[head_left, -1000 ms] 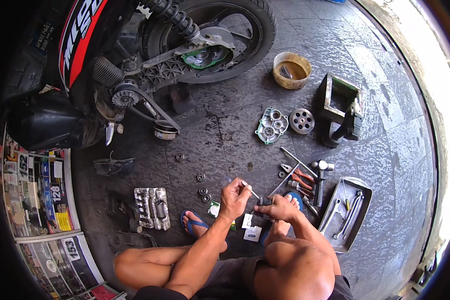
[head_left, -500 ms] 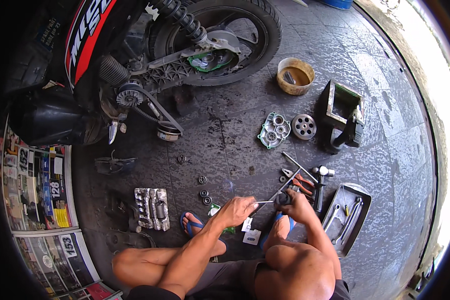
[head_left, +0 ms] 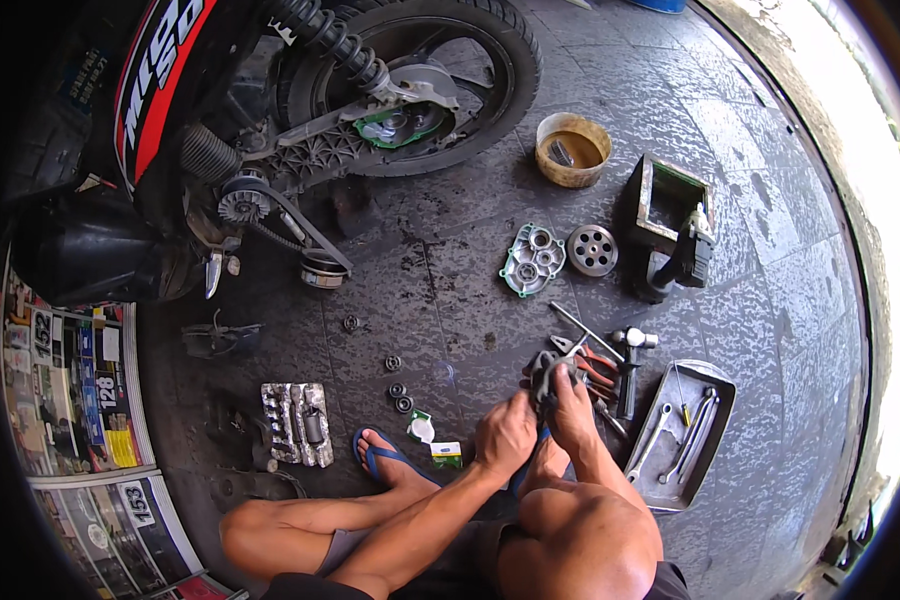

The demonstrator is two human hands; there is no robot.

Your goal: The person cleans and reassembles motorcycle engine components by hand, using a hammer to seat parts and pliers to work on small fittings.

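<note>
Wiping, by the look of it!
Right hand [head_left: 572, 408] clutching crumpled dark-grey cloth [head_left: 545, 378]; left hand [head_left: 507, 437] curled closed, contents hidden; steady grip needed next.

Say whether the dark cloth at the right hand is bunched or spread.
Bunched: the dark cloth is crumpled in the right hand, not laid flat.

White lettering noted on the motorcycle's side panel [head_left: 160, 95]; printed numbers on white stickers [head_left: 137, 503] across the display cabinet [head_left: 95, 474].
</note>
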